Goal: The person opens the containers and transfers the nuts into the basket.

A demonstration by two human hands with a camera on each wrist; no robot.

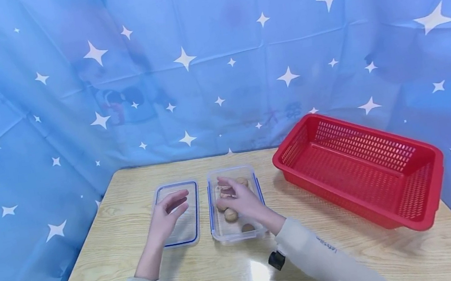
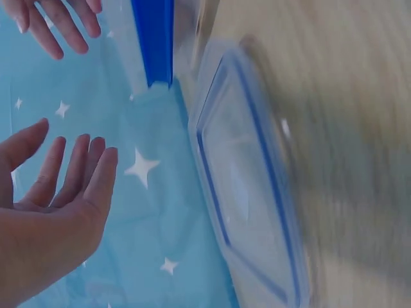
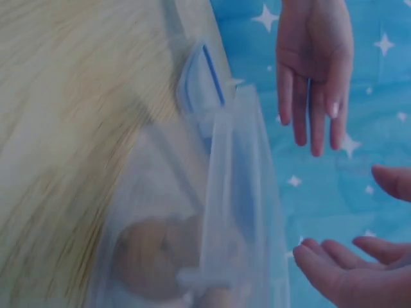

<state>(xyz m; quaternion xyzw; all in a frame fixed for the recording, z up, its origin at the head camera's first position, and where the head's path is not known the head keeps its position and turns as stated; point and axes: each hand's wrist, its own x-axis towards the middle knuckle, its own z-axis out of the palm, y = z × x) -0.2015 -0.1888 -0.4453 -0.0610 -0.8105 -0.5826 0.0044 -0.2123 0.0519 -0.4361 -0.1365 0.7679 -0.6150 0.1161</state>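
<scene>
My right hand (image 1: 244,201) hovers above a clear plastic food box (image 1: 240,236), its fingers loosely bent with nothing held. Inside the box lie several round, light-brown things (image 1: 231,215), partly hidden under that hand; in the right wrist view the brown lumps (image 3: 151,260) are blurred behind the clear wall. To the left, my left hand (image 1: 166,219) is raised over a flat clear lid (image 1: 187,226) with a blue seal, thumb and fingers spread apart and holding nothing. The lid lies on the table beside the box.
A large red perforated basket (image 1: 343,169) sits at the right of the wooden table (image 1: 107,255), its bottom bare. Behind the table hangs a blue curtain (image 1: 225,82) with white stars. Dark wrist devices (image 1: 276,260) show at both sleeves.
</scene>
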